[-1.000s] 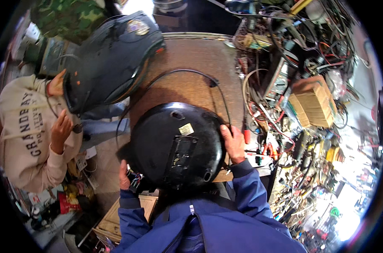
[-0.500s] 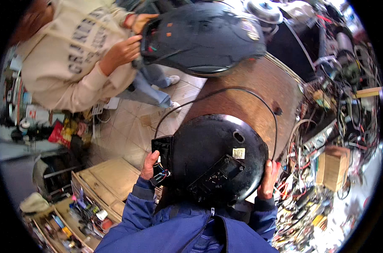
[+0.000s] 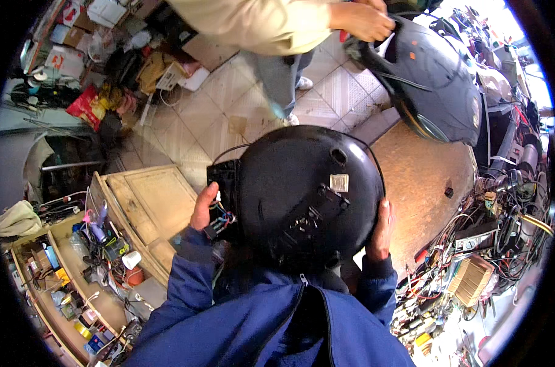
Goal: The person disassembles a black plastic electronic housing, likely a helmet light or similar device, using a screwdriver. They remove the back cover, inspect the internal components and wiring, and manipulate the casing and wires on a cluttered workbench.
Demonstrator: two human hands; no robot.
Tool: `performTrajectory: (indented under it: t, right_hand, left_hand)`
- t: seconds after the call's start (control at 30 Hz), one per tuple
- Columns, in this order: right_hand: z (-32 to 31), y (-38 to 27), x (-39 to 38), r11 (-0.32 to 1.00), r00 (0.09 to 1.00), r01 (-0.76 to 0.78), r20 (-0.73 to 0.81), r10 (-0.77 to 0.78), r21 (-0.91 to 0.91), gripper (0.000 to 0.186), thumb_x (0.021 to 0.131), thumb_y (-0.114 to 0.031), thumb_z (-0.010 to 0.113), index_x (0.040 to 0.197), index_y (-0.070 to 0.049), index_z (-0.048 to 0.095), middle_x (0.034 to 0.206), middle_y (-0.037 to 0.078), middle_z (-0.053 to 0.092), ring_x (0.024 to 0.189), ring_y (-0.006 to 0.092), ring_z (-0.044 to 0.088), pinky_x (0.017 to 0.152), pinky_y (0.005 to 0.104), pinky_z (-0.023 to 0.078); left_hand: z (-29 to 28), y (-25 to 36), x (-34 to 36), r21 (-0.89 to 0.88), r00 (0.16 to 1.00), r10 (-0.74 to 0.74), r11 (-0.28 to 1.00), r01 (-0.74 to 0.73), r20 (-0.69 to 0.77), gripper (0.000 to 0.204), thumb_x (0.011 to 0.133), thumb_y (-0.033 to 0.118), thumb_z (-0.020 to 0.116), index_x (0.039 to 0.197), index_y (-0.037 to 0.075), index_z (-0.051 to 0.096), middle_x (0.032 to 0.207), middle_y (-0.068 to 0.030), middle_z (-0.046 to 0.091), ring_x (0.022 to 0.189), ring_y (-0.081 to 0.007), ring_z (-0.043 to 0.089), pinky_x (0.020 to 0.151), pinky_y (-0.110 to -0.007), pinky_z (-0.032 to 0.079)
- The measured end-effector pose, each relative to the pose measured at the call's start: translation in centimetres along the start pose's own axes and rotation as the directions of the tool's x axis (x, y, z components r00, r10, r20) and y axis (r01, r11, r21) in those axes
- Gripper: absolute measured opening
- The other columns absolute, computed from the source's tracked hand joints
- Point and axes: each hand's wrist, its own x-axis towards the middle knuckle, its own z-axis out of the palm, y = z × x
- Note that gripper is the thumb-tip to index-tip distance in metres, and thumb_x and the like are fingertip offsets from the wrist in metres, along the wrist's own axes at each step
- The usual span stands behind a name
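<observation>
Appliance (image 3: 277, 183) between left hand (image 3: 204, 208) and right hand (image 3: 382, 229); control box (image 3: 224, 177) at its left side. Table (image 3: 421, 165) lies right, cable heap (image 3: 516, 214) beyond it, bag (image 3: 436, 79) at its far end. Drawer (image 3: 73, 263) (loose parts (image 3: 100, 235) inside) occupies the lower left; floor (image 3: 210, 128) extends ahead.

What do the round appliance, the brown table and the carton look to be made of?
Round appliance: glossy black plastic or painted metal; the sheen on its smooth curve leaves both open.
Brown table: probably wood or wood-look board, worn, judging by its mottled top.
Carton: likely cardboard, matte tan, with straight creased edges.
</observation>
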Motion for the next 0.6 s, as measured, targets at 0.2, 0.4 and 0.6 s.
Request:
performTrajectory:
  t: [0.2,0.4,0.6]
  right_hand:
    - [12.8,-2.6,1.2,0.998,0.989,-0.049,0.138,0.043,0.042,0.062,0.105,-0.052,0.051,0.123,0.007,0.063,0.113,0.014,0.066,0.103,0.0207,0.057,0.095,0.0357,0.045]
    - [26.4,-6.8,2.7,0.999,0.976,0.045,0.212,-0.05,0.026,0.058,0.108,-0.048,0.05,0.118,0.007,0.064,0.108,0.01,0.067,0.096,0.018,0.056,0.09,0.0328,0.047]
    - [37.2,-12.4,4.3,0.988,0.951,0.127,0.295,-0.096,-0.088,0.048,0.108,-0.043,0.051,0.11,0.002,0.067,0.098,0.006,0.067,0.089,0.0158,0.057,0.081,0.0334,0.048]
  left_hand:
    - [-10.0,5.7,3.1,-0.22,0.996,0.084,0.972,-0.081,0.004,0.045,0.1,0.041,0.064,0.126,0.004,0.067,0.108,-0.0081,0.076,0.089,-0.0198,0.074,0.078,-0.035,0.061]
    - [-19.8,11.5,6.1,-0.187,0.953,0.23,0.945,-0.267,-0.199,0.045,0.101,0.044,0.062,0.121,0.005,0.069,0.099,-0.006,0.078,0.077,-0.0172,0.074,0.064,-0.031,0.059]
    - [-25.8,19.5,5.0,-0.172,0.969,0.103,0.975,-0.143,-0.226,0.044,0.102,0.047,0.06,0.116,0.006,0.07,0.087,-0.005,0.077,0.058,-0.0158,0.069,0.05,-0.028,0.055]
